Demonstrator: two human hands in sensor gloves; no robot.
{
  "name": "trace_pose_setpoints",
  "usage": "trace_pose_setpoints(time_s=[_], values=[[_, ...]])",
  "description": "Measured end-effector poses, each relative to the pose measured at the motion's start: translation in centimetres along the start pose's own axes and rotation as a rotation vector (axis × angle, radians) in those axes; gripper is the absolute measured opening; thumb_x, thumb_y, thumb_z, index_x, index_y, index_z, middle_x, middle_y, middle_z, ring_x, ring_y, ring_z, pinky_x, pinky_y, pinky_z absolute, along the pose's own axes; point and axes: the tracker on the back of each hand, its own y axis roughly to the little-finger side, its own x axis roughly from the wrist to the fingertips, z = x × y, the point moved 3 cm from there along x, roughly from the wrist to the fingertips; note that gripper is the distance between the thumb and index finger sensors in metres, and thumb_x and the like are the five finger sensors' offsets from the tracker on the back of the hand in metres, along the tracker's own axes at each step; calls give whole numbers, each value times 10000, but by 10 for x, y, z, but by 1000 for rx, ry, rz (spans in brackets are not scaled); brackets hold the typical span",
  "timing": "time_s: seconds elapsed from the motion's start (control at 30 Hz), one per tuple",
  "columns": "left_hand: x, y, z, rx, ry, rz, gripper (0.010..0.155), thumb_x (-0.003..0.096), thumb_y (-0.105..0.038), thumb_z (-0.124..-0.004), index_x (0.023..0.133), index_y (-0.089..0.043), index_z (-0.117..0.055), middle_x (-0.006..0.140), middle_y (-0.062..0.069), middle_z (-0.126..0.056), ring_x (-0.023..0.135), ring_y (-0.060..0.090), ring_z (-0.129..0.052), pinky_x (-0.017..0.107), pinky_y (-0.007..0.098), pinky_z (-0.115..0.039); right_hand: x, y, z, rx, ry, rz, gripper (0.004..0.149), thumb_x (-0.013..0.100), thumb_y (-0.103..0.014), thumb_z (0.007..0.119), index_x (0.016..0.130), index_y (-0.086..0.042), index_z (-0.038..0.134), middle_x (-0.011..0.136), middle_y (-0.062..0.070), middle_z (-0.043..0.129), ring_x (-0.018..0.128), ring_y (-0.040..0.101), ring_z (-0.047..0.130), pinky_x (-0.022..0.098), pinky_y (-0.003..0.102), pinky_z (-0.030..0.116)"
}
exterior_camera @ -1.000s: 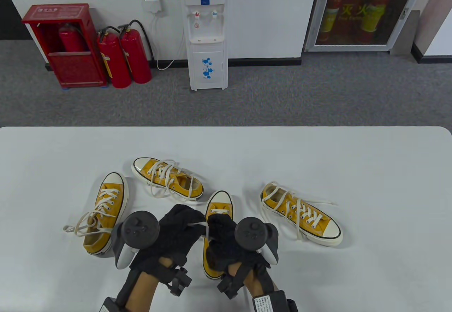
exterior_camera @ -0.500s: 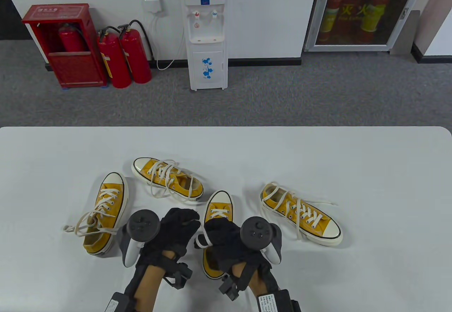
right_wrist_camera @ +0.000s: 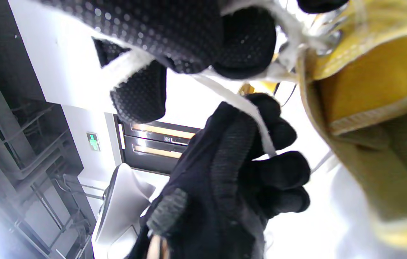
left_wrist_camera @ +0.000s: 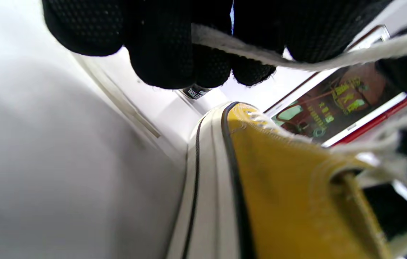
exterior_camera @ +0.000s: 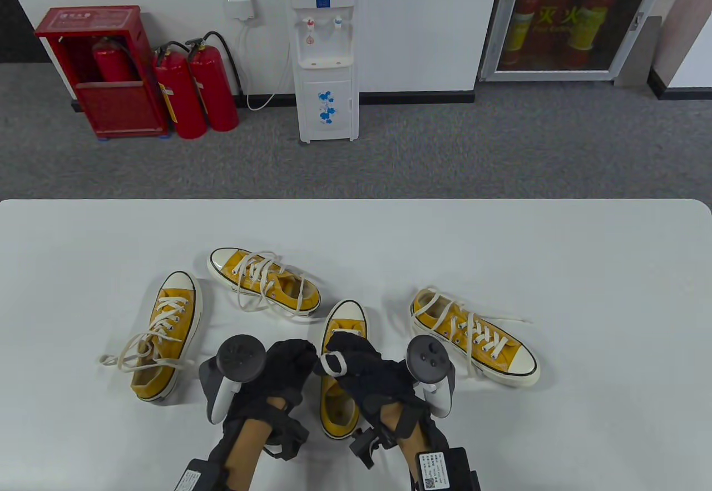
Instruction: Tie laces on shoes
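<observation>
Here, line by line:
Middle shoe: yellow, white toe cap pointing away, flat on the desk between the two wrists.
Lace: white, looped round a fingertip of the right hand, another strand running across to the left hand.
Left hand: fingers curled, pinching a strand of the lace just left of the middle shoe; same strand crossing under the fingertips in the left wrist view.
Right hand: over the middle shoe's tongue, fingers bent, lace wound round one finger and gripped.
Other shoes: one at far left, one behind it lying on its side, one at right; all with loose, untied laces, well apart from both hands.
Background: water dispenser and red extinguishers against the far wall.
</observation>
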Motion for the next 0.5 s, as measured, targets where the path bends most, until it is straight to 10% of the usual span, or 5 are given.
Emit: trace_pose_setpoints(time_s=[0.5], values=[[-9, -2, -5, 150, -21, -25, 513, 470, -589, -767, 899, -317, -841, 907, 49, -913, 569, 268, -996, 520, 530, -801, -5, -3, -19, -118, 173, -45, 418, 435, -167, 823, 847, -197, 888, 912, 62, 821, 632, 240, 933, 674, 613, 537]])
